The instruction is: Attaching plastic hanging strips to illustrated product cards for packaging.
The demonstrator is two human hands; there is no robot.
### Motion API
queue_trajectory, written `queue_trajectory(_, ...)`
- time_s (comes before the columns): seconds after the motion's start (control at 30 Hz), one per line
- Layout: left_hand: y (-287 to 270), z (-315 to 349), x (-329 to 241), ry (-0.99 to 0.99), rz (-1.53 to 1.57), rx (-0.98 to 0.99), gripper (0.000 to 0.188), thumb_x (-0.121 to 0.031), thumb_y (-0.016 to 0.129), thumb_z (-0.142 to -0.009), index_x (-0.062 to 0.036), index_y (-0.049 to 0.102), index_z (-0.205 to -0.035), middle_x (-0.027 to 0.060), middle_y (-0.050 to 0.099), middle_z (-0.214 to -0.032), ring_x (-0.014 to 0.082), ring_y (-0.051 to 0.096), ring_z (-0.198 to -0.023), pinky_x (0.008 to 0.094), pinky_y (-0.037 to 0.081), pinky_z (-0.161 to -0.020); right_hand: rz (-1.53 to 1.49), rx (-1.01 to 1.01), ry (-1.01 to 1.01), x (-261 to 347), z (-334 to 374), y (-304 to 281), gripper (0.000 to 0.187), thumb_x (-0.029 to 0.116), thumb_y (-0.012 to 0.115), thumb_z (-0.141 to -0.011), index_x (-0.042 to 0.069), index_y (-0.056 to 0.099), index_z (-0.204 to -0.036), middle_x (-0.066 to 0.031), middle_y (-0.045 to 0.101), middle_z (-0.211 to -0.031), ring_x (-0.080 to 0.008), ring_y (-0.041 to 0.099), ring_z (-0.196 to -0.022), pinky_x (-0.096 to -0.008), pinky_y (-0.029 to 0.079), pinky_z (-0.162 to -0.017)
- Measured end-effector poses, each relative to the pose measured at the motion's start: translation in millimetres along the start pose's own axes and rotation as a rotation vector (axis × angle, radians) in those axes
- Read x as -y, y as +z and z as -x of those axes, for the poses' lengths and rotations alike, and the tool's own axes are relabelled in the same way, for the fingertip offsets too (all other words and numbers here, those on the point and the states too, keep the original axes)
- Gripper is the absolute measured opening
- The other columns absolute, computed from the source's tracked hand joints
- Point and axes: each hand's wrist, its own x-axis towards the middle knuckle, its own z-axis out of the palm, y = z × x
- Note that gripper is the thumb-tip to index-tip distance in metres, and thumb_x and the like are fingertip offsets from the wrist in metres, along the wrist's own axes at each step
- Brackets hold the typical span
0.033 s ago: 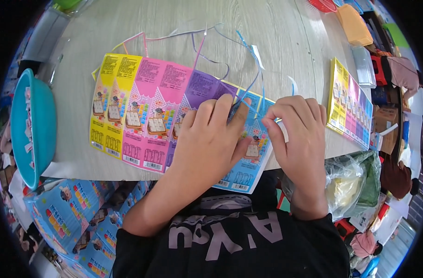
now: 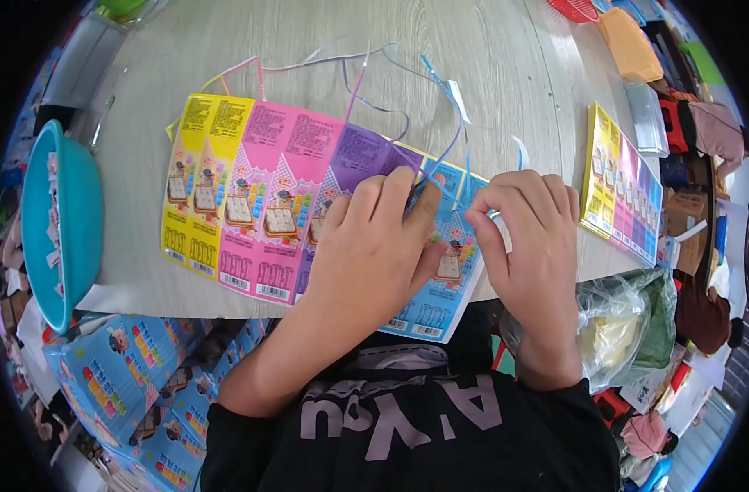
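Note:
A sheet of printed labels (image 2: 251, 205) in yellow, pink, purple and blue bands lies near the table's front edge. My left hand (image 2: 370, 246) rests palm down across its purple and blue part, thumb spread from the fingers. At the sheet's right edge my right hand (image 2: 534, 238) is closed in a pinch, with a narrow white-and-blue paper strip (image 2: 519, 152) showing behind its fingers. The exact grip is partly hidden. Thin trimmed strips (image 2: 350, 94) in pink, purple and blue trail in loops past the sheet's far edge, some passing over the blue part beside my left fingers.
On the right lies a stack of similar label sheets (image 2: 619, 184), with clear plastic boxes (image 2: 646, 119) beyond. A turquoise basin (image 2: 83, 221) with paper scraps stands at the left edge. Blue printed cartons (image 2: 116, 369) stand below left. Plastic bags (image 2: 628, 320) hang at the right front.

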Motion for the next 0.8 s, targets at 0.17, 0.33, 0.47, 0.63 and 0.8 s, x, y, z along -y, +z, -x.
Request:
queue_trajectory(0.17, -20.8, 14.8, 2.5, -0.01, 0.277, 0.029, 0.048, -0.022, 0.077, -0.086, -0.0084, 0.067, -0.131, 0.0146, 0.058, -0.132, 0.035, 0.059, -0.12, 0.0499, 0.048, -0.099, -0.024, -0.022, -0.001, -2.8, -1.2, 4.3, 0.01, 0.012, 0.073, -0.088, 0.008, 0.065, -0.093, -0.006, 0.064, -0.098, -0.0298, 0.055, -0.09, -0.0413, 0.039, -0.083)
queue_trajectory(0.33, -32.5, 12.5, 14.9, 0.027, -0.046, -0.067, 0.045, -0.022, 0.075, -0.087, -0.0089, 0.068, -0.13, 0.0144, 0.058, -0.136, 0.0354, 0.057, -0.124, 0.0498, 0.046, -0.103, -0.005, -0.006, 0.02, -9.5, 0.6, 5.8, 0.01, 0.011, 0.072, -0.089, 0.007, 0.064, -0.094, -0.0076, 0.064, -0.097, -0.0307, 0.057, -0.091, -0.042, 0.041, -0.084)
queue_trajectory(0.47, -14.4, 2.5, 24.3, 0.054, -0.115, -0.024, 0.044, -0.024, 0.074, -0.089, -0.0111, 0.068, -0.13, 0.0137, 0.058, -0.138, 0.0345, 0.055, -0.126, 0.0487, 0.042, -0.103, -0.021, -0.023, -0.011, -10.3, -1.9, 9.4, 0.013, 0.01, 0.073, -0.088, 0.006, 0.065, -0.099, -0.0082, 0.065, -0.097, -0.0307, 0.06, -0.089, -0.0422, 0.045, -0.082)
queue_trajectory(0.63, -13.2, 6.7, 26.1, 0.042, -0.1, -0.039, 0.046, -0.027, 0.075, -0.088, -0.0125, 0.068, -0.132, 0.0134, 0.057, -0.139, 0.0333, 0.055, -0.127, 0.0478, 0.041, -0.103, -0.022, -0.035, 0.042, -6.8, -2.4, 3.9, 0.015, 0.004, 0.071, -0.09, 0.001, 0.065, -0.104, -0.0126, 0.067, -0.102, -0.033, 0.063, -0.091, -0.0425, 0.048, -0.081)
queue_trajectory(0.8, -11.0, 4.5, 26.3, 0.043, -0.075, -0.054, 0.047, -0.028, 0.075, -0.088, -0.0135, 0.068, -0.133, 0.0137, 0.057, -0.139, 0.0329, 0.055, -0.127, 0.0477, 0.041, -0.103, -0.044, -0.152, 0.032, -2.2, -8.5, -1.2, 0.023, 0.006, 0.071, -0.09, -0.002, 0.066, -0.111, -0.0164, 0.069, -0.107, -0.0359, 0.065, -0.097, -0.042, 0.05, -0.084)
